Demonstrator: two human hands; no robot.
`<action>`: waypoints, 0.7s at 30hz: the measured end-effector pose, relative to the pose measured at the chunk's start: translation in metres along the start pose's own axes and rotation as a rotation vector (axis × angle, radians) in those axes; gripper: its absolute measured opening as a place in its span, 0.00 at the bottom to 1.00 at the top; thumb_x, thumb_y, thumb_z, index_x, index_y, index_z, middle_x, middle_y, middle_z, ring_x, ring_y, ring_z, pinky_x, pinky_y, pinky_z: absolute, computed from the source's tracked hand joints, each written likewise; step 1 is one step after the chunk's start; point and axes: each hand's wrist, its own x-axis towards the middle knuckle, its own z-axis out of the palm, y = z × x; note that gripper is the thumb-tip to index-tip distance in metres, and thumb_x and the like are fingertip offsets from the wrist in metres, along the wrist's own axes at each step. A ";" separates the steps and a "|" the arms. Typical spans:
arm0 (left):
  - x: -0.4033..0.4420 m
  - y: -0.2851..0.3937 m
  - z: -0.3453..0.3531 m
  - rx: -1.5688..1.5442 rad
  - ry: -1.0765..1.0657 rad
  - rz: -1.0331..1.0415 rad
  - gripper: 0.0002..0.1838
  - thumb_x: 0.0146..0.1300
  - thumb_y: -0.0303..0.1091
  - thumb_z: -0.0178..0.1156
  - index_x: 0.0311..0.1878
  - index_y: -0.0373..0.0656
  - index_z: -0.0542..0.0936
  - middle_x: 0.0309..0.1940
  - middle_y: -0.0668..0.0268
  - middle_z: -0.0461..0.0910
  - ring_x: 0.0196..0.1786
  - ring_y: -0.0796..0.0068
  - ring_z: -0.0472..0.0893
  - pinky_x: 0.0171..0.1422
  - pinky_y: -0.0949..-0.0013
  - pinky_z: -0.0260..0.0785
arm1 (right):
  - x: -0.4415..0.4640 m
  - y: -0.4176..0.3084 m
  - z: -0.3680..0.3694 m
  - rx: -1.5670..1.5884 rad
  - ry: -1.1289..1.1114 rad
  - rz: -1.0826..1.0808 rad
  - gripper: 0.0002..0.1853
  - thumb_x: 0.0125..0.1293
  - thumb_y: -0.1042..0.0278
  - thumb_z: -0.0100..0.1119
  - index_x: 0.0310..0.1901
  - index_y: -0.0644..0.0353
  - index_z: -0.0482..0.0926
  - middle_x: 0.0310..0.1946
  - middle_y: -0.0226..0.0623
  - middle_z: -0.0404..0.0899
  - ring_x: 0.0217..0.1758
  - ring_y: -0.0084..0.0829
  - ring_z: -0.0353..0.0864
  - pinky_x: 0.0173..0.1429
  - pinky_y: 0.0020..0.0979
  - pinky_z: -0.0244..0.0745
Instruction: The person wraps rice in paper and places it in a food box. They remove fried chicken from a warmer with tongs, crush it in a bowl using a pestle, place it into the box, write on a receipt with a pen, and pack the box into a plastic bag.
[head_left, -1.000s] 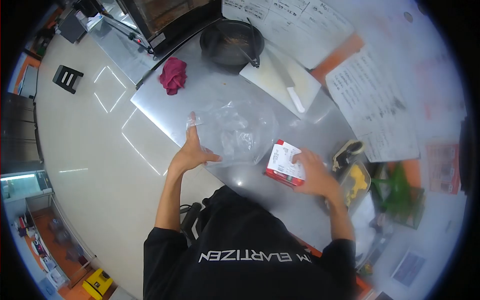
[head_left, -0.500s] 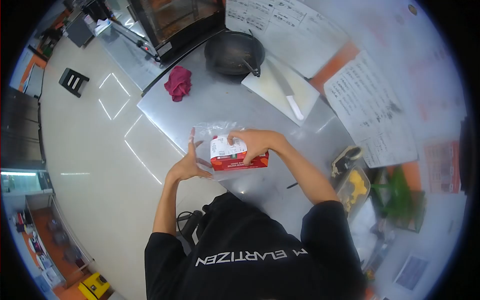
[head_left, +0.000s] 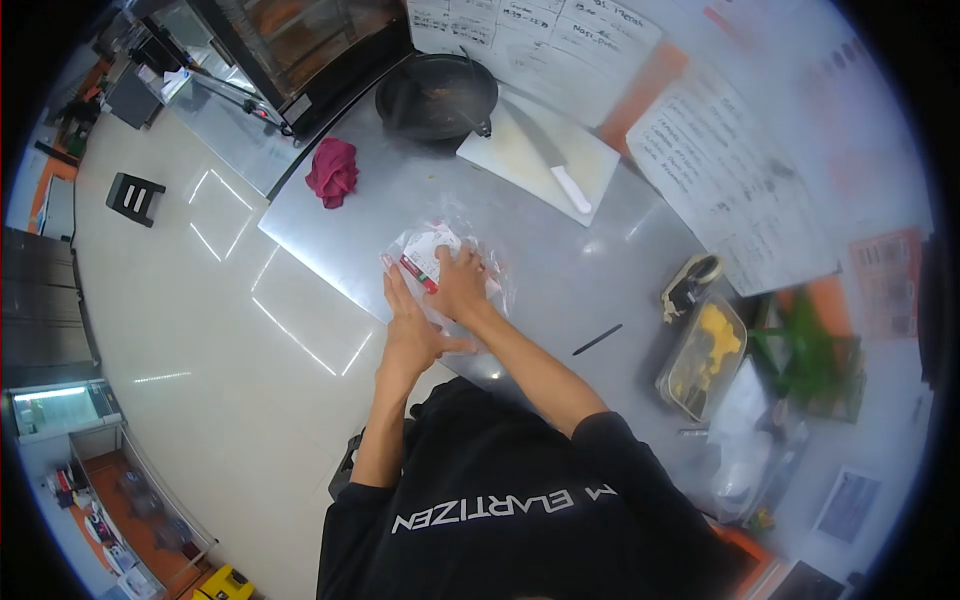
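Observation:
A small red and white box (head_left: 418,274) with a printed paper label (head_left: 432,242) on top lies turned at an angle within a clear plastic bag (head_left: 497,295) over the steel table. My right hand (head_left: 462,288) grips the box from above, its fingers bent over the label side. My left hand (head_left: 408,335) holds the bag at the near left side, fingers stretched along the box and thumb out to the right. Much of the box is hidden by my right hand and the crumpled plastic.
On the steel table (head_left: 540,270) lie a magenta cloth (head_left: 332,172), a dark pan (head_left: 437,97) and a white cutting board (head_left: 510,160) with a knife (head_left: 568,186). A black pen-like stick (head_left: 598,340), a tape roll (head_left: 706,268) and a container of yellow food (head_left: 705,360) are on the right.
The box has turned and gone into the plastic bag, with my right hand still on it. My left hand has moved right, closer to my right hand. The camera view has shifted slightly.

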 end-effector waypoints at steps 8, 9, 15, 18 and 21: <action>0.032 -0.022 -0.011 0.420 0.656 0.460 0.64 0.60 0.18 0.71 0.86 0.33 0.31 0.86 0.36 0.28 0.82 0.29 0.58 0.71 0.47 0.77 | -0.008 -0.005 -0.034 -0.081 -0.084 0.041 0.43 0.48 0.57 0.80 0.66 0.47 0.69 0.72 0.57 0.62 0.78 0.67 0.58 0.74 0.89 0.41; 0.031 -0.016 -0.011 0.363 0.618 0.433 0.60 0.59 0.14 0.65 0.85 0.32 0.34 0.86 0.35 0.29 0.83 0.29 0.53 0.75 0.46 0.70 | -0.005 0.003 -0.033 -0.061 -0.122 0.041 0.43 0.48 0.57 0.80 0.66 0.47 0.69 0.72 0.56 0.62 0.78 0.66 0.58 0.74 0.88 0.40; 0.025 0.007 0.004 0.382 0.668 0.446 0.51 0.58 0.10 0.56 0.84 0.28 0.45 0.85 0.35 0.40 0.86 0.34 0.48 0.84 0.42 0.55 | -0.002 0.019 -0.020 -0.116 -0.111 -0.009 0.47 0.51 0.53 0.82 0.72 0.47 0.67 0.78 0.56 0.55 0.83 0.63 0.51 0.74 0.89 0.42; 0.032 0.014 -0.004 0.379 0.757 0.402 0.43 0.60 0.16 0.64 0.78 0.29 0.58 0.81 0.38 0.52 0.83 0.37 0.55 0.83 0.43 0.56 | -0.017 0.006 -0.049 -0.215 -0.107 -0.080 0.47 0.58 0.43 0.77 0.77 0.47 0.66 0.82 0.57 0.51 0.85 0.61 0.50 0.74 0.83 0.50; 0.058 0.012 -0.019 0.257 0.884 0.464 0.29 0.61 0.23 0.73 0.63 0.31 0.72 0.70 0.43 0.68 0.75 0.42 0.67 0.79 0.47 0.61 | -0.033 0.000 -0.113 -0.206 -0.282 -0.113 0.43 0.65 0.35 0.70 0.76 0.48 0.71 0.77 0.57 0.65 0.78 0.58 0.65 0.75 0.65 0.65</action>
